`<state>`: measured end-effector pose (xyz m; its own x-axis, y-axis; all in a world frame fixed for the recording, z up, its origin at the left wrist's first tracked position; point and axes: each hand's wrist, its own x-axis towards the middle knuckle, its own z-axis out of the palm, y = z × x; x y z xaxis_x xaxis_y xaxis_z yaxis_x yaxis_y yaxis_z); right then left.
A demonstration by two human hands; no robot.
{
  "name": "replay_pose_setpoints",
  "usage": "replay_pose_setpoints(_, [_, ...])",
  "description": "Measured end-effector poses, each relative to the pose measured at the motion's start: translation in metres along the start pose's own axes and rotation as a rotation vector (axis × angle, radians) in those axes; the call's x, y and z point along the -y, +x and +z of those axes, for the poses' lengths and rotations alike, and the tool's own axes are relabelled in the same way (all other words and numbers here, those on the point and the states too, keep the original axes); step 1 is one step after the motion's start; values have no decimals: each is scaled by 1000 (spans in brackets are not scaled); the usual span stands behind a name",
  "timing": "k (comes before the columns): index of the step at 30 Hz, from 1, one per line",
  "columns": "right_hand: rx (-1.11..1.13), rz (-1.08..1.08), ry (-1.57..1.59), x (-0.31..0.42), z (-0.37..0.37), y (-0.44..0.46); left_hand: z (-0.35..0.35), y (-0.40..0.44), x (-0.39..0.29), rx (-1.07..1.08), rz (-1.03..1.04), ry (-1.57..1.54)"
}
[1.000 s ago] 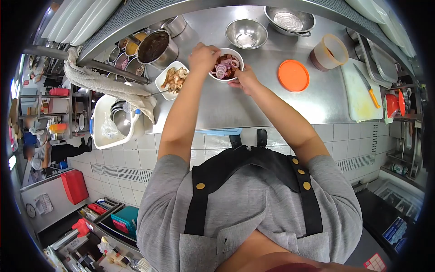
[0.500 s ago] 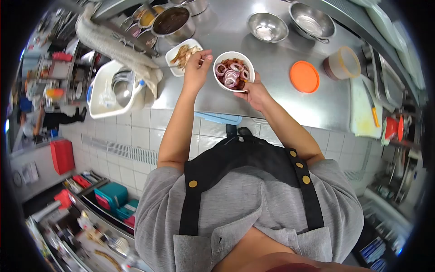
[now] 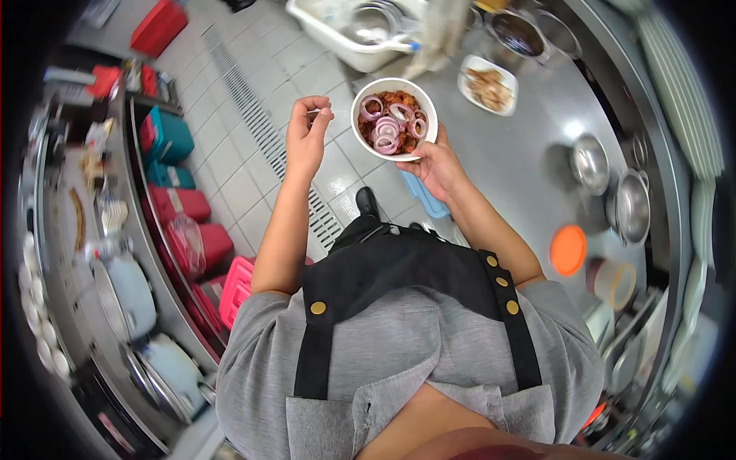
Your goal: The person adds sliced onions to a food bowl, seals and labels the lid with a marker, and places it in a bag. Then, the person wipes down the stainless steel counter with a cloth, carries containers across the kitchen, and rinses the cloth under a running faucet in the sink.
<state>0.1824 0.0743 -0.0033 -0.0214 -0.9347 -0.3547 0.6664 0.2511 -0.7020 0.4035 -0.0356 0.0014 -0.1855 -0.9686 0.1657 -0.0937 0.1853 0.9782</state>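
My right hand [image 3: 435,168] grips a white round bowl [image 3: 355,123] by its near right side, the thumb at the rim. Inside it are reddish-brown saucy pieces topped with purple onion rings [image 3: 386,135]. To the left of the bowl, my left hand [image 3: 308,136] is raised over the floor, apart from the bowl. Its fingers are loosely bent, with a gap to the thumb and nothing visible between them. On the steel counter beyond lies a white dish [image 3: 465,86] of browned strips of food [image 3: 488,88].
The steel counter [image 3: 529,153] on the right bears metal bowls [image 3: 589,165], an orange lid [image 3: 568,250] and a clear tub [image 3: 613,283]. A white basin [image 3: 337,42] stands at the top. Left are teal [image 3: 166,138] and red containers [image 3: 180,203] and a shelf with pans [image 3: 130,295].
My body has turned left, away from the counter, with the bowl still in my right hand. My left hand has moved from beside the white dish to over the floor.
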Motion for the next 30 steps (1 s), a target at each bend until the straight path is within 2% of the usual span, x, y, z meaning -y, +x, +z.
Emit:
replay_pose_setpoints(6, [99,290,-79,-55,112,88,-156,15,62,-355,140,-67])
replay_pose_setpoints(10, [171,410,-18,-117,153,179,-246,7,112,-378,-81,199])
replay_pose_setpoints(14, [101,557,48,-174,169,276,-338,2,118,-468,-126,179])
replay_pose_setpoints(15, [116,566,39,-178,181,291,-363,2,121,-519,-171,213])
replay_pose_setpoints(17, [-25,485,-76,-191,208,327,-421,8,141,-610,-224,210])
replay_pose_setpoints(18, [-107,514,-63,-196,219,346,-447,14,147,-631,-223,215])
replay_pose_setpoints(23, [-199,517,-52,-221,247,468,-558,70,177,-830,-207,147])
replay_pose_setpoints(26, [-309,389,-53,-231,299,545,-618,117,199,-892,-201,151])
replay_pose_setpoints(30, [-301,292,-77,-259,384,687,-698,188,238,-961,-195,105])
